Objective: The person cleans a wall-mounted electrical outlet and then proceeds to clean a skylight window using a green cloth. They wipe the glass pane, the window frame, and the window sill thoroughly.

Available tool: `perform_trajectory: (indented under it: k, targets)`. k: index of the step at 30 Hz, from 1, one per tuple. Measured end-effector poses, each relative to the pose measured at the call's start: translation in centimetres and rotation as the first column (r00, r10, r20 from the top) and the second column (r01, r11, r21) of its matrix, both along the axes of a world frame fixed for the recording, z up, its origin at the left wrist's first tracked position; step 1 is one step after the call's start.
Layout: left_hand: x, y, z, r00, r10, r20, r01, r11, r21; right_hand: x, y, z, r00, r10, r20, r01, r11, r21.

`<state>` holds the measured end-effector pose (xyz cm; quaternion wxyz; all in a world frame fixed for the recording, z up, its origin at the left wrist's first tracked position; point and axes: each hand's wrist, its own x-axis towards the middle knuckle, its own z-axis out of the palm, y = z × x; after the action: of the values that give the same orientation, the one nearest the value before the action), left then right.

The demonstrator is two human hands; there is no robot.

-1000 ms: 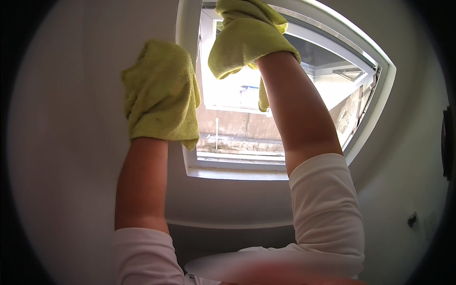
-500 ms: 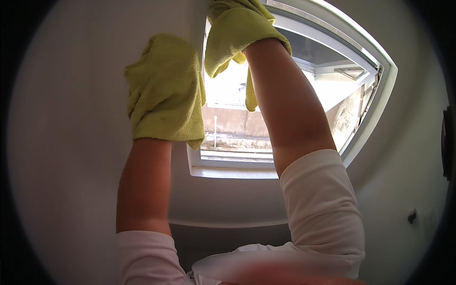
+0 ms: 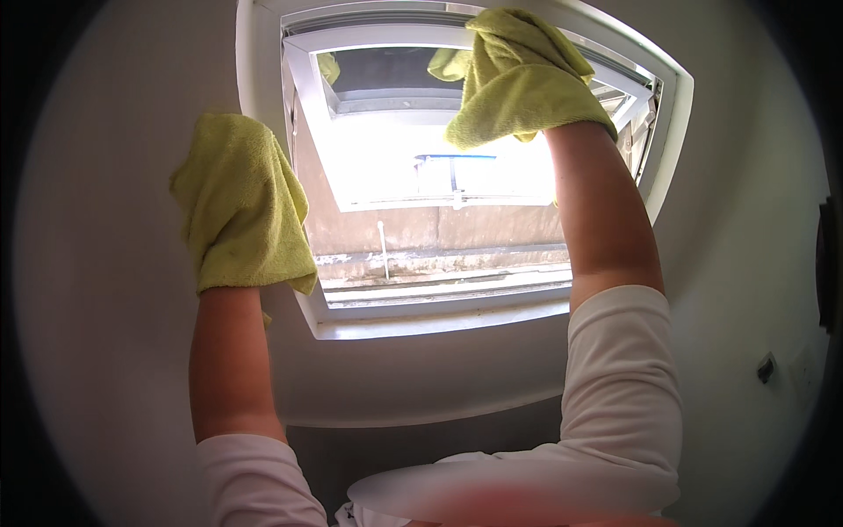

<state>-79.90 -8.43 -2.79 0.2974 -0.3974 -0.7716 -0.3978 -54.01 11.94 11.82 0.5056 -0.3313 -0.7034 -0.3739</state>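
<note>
I watch the right cloth (image 3: pixel 527 83) cross the window (image 3: pixel 439 316): a second ago it covers the upper left of the opening, and now it sits at the upper right, the right forearm (image 3: pixel 606 211) going over with it. That uncovers the left side of the tilted sash (image 3: pixel 312 114) and its dark pane (image 3: pixel 395 70), where a small green reflection (image 3: pixel 328 68) now shows. A flap that hung below the right cloth now pokes out to its left. The left cloth (image 3: pixel 246 206) has dropped a little, baring more of the frame's left upright (image 3: pixel 259 61).
</note>
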Motion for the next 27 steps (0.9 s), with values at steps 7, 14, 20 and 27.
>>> perform_trajectory:
  k: [7, 14, 20, 27]
  targets:
    - [-0.1, -0.2, 0.4, 0.988, -0.104, 0.114, 0.076, 0.971, 0.225, 13.3, 2.2, 0.3, 0.827, -0.492, 0.272, 0.561, 0.757, -0.336]
    - [0.9, 0.9, 0.4, 0.978, 0.131, -0.165, -0.107, 0.983, 0.148, 15.7, 3.2, 1.6, 0.91, -0.414, 0.029, 0.375, 0.79, -0.486]
    - [0.5, 0.7, 0.9, 0.944, 0.165, -0.286, -0.124, 0.98, 0.157, 5.8, 1.8, -0.5, 0.983, 0.026, -0.182, -0.064, 0.977, -0.205]
    - [-1.3, 0.2, 0.4, 0.859, 0.213, -0.465, -0.182, 0.977, 0.111, 10.8, 0.2, -0.3, 0.999, -0.014, -0.043, 0.01, 0.995, -0.102]
